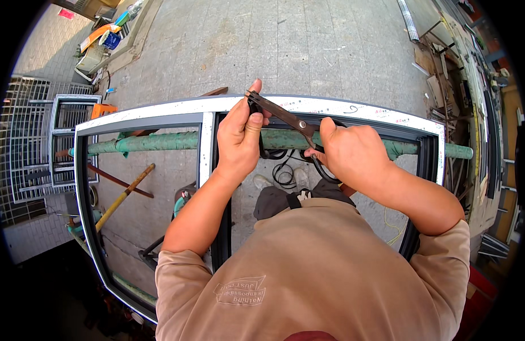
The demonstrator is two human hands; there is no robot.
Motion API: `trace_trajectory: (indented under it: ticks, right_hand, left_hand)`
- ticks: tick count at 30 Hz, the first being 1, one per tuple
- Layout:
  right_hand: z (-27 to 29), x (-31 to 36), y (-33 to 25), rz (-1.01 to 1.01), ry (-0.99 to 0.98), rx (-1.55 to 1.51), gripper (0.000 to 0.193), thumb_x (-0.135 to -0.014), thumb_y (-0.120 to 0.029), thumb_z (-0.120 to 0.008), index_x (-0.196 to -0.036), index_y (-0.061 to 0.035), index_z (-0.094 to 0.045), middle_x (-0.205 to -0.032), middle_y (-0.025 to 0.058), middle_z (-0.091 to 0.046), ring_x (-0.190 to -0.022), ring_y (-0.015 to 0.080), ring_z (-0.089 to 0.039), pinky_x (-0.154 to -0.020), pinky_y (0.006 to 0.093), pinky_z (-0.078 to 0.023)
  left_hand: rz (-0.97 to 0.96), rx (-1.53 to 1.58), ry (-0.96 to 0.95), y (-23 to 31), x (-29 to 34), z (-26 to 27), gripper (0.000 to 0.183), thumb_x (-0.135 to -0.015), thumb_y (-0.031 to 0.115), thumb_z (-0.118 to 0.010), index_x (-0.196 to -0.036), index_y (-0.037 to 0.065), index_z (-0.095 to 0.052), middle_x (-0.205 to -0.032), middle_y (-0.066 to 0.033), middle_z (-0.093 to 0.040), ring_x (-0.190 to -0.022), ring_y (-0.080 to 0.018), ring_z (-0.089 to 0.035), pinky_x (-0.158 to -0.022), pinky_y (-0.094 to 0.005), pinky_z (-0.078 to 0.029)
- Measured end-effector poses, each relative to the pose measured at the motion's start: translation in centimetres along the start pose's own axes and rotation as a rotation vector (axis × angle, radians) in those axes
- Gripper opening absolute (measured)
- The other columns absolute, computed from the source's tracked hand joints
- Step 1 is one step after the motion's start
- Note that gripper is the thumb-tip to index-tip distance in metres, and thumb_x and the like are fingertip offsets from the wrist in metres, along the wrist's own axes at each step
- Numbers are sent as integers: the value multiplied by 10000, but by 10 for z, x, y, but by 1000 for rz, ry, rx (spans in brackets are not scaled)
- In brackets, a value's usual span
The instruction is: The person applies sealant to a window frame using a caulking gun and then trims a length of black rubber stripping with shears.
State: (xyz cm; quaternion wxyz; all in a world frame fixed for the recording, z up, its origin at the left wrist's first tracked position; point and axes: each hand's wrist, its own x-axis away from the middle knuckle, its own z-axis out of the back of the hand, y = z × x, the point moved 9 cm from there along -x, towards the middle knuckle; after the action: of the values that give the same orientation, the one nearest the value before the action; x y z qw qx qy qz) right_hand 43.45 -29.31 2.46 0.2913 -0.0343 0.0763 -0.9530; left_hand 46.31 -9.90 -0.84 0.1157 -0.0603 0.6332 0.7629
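Note:
My right hand [356, 149] grips the looped black handles of large, rusty-bladed scissors [282, 115]. Their blades point up and left, meeting my left hand [239, 133]. Between the thumb and fingers of that hand is a thin black strip [264, 149], apparently rubber; it hangs down below the fingers. The scissor tips are at the strip's upper end, but whether the blades have closed on it cannot be made out. Both hands are over the far rail of a dark window frame [330, 107] covered in white printed film, close to its upright divider [206, 145].
A green-wrapped pipe [160, 142] runs beneath the frame. Under it lie a coiled black cord [283, 175] and a yellow pole [125, 197]. Metal grilles [29, 136] stand at the left, near an orange object [104, 110]. Long profiles [484, 113] line the right side.

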Motion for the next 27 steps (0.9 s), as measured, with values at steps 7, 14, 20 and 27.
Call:
trace_trajectory:
  ticks: [7, 14, 20, 27]
  right_hand:
    - [0, 1, 6, 4, 83, 111, 198, -887, -166, -720, -852, -39, -571, -610, 122, -689, -519, 282, -717, -474, 386, -555]
    - [5, -9, 17, -53, 131, 65, 458, -911, -407, -842, -883, -53, -552, -619, 119, -671, -539, 297, -708, -492, 395, -530]
    - [17, -15, 25, -238, 247, -183, 534, -942, -515, -808, -903, -31, -585, -670, 152, -701, -604, 390, -720, -546, 467, -554]
    - [9, -10, 17, -251, 191, -305, 544, -947, -495, -813, -951, 2, -592, -726, 189, -718, -661, 432, -731, -590, 510, -570]
  left_hand:
    - [-51, -56, 0, 3, -1, -1, 521, -1165, 193, -563, -1631, -25, -479, -1075, 6, -661, -946, -75, -575, -864, -246, -520]
    - [33, 89, 4, -3, -6, -2, 561, -1179, 274, -537, -1619, -67, -458, -1107, -10, -673, -973, -89, -592, -930, -272, -510]
    - [131, 282, -41, -7, -7, -6, 606, -1188, 373, -489, -1626, -42, -436, -1119, -32, -688, -979, -111, -614, -967, -292, -498]
    - [136, 414, -80, -14, -8, -6, 590, -1188, 376, -480, -1622, -22, -445, -1124, -45, -696, -974, -120, -625, -957, -306, -508]
